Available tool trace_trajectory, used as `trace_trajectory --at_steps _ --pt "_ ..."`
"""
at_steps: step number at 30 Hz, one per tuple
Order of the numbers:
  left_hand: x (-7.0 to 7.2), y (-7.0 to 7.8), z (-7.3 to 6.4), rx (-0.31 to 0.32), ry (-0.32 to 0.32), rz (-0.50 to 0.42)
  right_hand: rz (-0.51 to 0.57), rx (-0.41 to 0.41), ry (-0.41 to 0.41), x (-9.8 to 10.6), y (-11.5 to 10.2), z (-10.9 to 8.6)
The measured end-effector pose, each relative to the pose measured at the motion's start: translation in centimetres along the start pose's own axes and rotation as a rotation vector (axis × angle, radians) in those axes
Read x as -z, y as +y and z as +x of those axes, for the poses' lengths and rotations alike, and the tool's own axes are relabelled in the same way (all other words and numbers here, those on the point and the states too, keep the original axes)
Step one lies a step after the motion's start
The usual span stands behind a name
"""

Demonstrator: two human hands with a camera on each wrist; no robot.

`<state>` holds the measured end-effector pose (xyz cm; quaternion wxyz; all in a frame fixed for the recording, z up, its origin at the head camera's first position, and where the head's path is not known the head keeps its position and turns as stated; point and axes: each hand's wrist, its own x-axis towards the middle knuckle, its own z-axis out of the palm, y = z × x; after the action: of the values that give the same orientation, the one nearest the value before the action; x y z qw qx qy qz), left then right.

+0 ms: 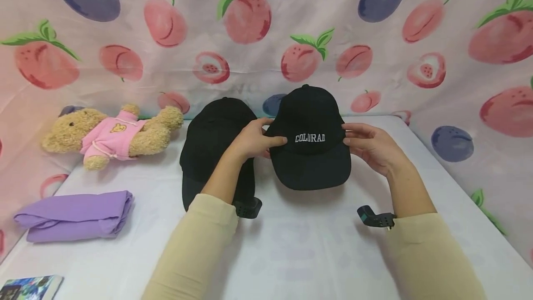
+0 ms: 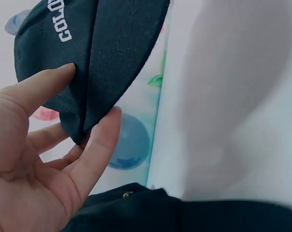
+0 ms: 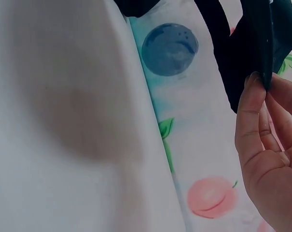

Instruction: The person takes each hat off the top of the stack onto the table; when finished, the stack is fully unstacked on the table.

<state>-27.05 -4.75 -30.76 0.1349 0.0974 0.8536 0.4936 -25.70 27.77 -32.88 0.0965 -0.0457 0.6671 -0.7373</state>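
Note:
A black baseball cap with white lettering on its front is held up between both hands, its brim toward me. My left hand pinches the cap's left edge, with the thumb on the front; the left wrist view shows this cap between thumb and fingers. At the opposite edge, my right hand pinches the cap's side, and in the right wrist view its fingertips hold the cap's thin edge. A second, plain black cap lies on the table, partly hidden behind my left forearm.
On the left a teddy bear in a pink hoodie lies on its side. Nearer are a folded purple cloth and a colourful book at the corner of the white table. A fruit-printed curtain hangs behind.

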Motion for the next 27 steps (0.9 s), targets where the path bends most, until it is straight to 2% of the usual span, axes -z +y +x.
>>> trace_trajectory --at_steps 9,14,21,27 --pt "-1.8 0.1 0.9 -0.007 0.015 -0.033 0.018 -0.007 0.023 1.5 0.2 -0.4" --pt "-2.5 -0.1 1.6 -0.035 0.01 -0.072 0.046 0.001 0.012 2.0 0.4 -0.1" --pt "-3.8 -0.3 2.5 -0.025 0.029 -0.009 0.026 -0.025 0.03 3.1 0.6 0.2" --pt "-4.9 -0.5 3.2 -0.009 0.043 -0.029 0.033 -0.031 0.018 4.1 0.5 0.2"
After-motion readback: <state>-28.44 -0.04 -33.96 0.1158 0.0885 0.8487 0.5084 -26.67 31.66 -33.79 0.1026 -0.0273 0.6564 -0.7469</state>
